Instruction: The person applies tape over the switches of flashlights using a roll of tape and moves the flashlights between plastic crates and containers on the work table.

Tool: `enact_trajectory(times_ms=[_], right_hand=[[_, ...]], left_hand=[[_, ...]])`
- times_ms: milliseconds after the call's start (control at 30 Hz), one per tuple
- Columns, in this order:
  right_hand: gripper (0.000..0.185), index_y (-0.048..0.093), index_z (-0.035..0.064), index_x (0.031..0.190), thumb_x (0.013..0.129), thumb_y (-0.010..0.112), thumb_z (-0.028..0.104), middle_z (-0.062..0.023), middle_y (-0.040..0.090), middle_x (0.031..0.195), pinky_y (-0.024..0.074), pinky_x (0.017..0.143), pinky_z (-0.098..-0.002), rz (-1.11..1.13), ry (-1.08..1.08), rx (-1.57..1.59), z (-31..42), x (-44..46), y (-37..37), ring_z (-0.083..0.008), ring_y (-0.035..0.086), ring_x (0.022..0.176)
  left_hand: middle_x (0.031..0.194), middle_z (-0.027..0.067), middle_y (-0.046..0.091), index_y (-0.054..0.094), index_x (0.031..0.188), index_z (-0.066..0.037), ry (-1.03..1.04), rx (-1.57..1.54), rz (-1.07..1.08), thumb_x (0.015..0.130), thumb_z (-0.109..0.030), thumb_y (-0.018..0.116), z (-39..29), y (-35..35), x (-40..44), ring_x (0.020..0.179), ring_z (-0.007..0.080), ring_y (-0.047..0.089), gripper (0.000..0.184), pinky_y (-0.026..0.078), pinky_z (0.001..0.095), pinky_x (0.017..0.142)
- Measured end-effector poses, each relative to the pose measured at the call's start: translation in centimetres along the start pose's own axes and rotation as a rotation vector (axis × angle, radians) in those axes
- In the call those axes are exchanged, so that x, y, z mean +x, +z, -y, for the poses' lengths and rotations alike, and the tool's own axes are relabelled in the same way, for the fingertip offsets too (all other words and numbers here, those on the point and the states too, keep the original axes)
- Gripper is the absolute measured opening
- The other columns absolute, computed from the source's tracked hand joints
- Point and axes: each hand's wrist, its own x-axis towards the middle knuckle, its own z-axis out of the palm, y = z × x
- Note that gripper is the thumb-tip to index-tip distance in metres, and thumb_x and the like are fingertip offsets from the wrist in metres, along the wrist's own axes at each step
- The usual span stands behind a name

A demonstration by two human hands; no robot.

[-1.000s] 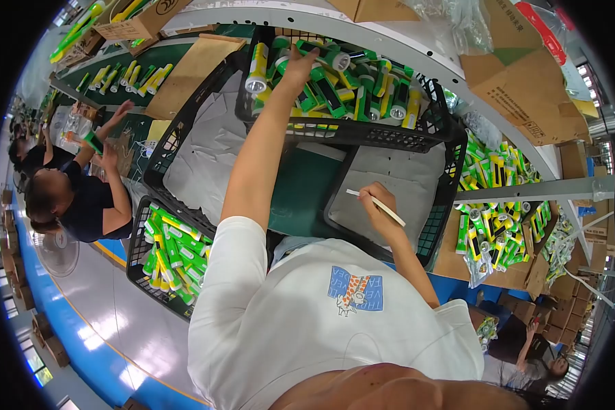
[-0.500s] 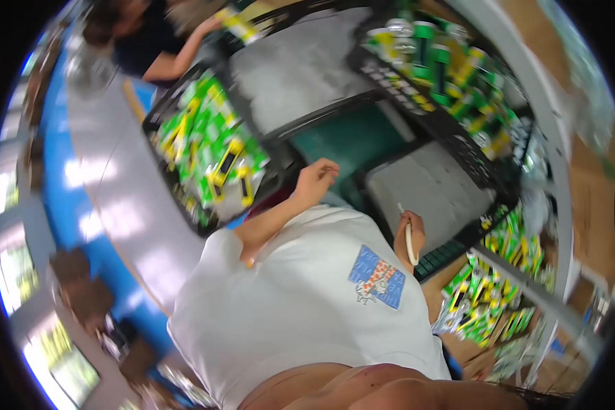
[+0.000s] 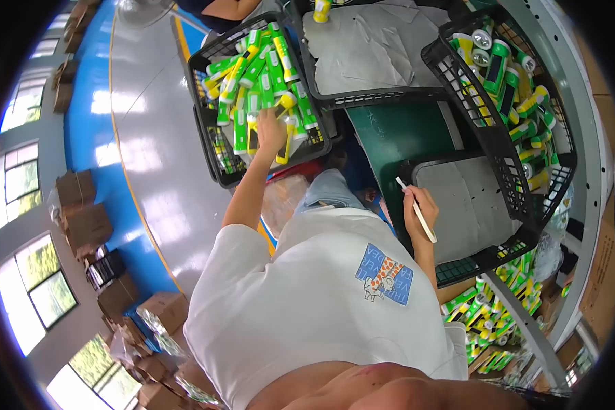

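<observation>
My left hand (image 3: 271, 133) reaches into a black crate (image 3: 215, 154) on the left, over a pile of green and yellow flashlights (image 3: 265, 75). It touches the flashlights at the near side of the pile; its fingertips are partly hidden and blurred. My right hand (image 3: 420, 210) is closed around a slim cream pen-like stick (image 3: 426, 224) with a narrow pale tip. That hand is over the near left edge of a black tray lined with grey sheet (image 3: 465, 201).
A green work surface (image 3: 403, 137) lies ahead. Beyond it stands a grey-lined tray (image 3: 369, 55) with a yellow flashlight (image 3: 322, 10). At right, another crate (image 3: 482, 102) holds flashlights; more lie below a metal bar (image 3: 526, 321). Another person's arm (image 3: 231, 8) shows at the top.
My left hand has moved from in front of my body out to the flashlights in the left crate. My right hand still holds the stick. The view has shifted.
</observation>
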Motion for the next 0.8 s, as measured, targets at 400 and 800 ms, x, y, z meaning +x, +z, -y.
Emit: enact_trajectory(times_ms=[400, 800], right_hand=[[0.007, 0.063, 0.0046, 0.083, 0.079, 0.061, 0.010, -0.0110, 0.057, 0.071, 0.0468, 0.060, -0.0368, 0.050, 0.051, -0.071, 0.1, -2.1, 2.7, -0.0294, 0.057, 0.067], [0.017, 0.061, -0.0024, 0.089, 0.088, 0.058, 0.014, -0.0085, 0.051, 0.102, 0.0488, 0.073, -0.0256, -0.220, 0.319, 0.650, -0.5, -10.3, -6.4, -0.0141, 0.056, 0.086]], left_hand=[[0.095, 0.0143, 0.058, 0.039, 0.114, 0.001, -0.422, -0.640, 0.073, 0.088, -0.038, 0.058, 3.4, 1.1, 2.4, 0.072, 0.0238, 0.061, 0.050, 0.051, 0.0304, 0.051], [0.094, 0.0127, 0.059, 0.046, 0.114, -0.003, -0.230, -1.353, 1.221, 0.097, -0.036, 0.037, -29.1, -5.8, -19.0, 0.071, 0.0177, 0.061, 0.038, 0.051, 0.0297, 0.063]])
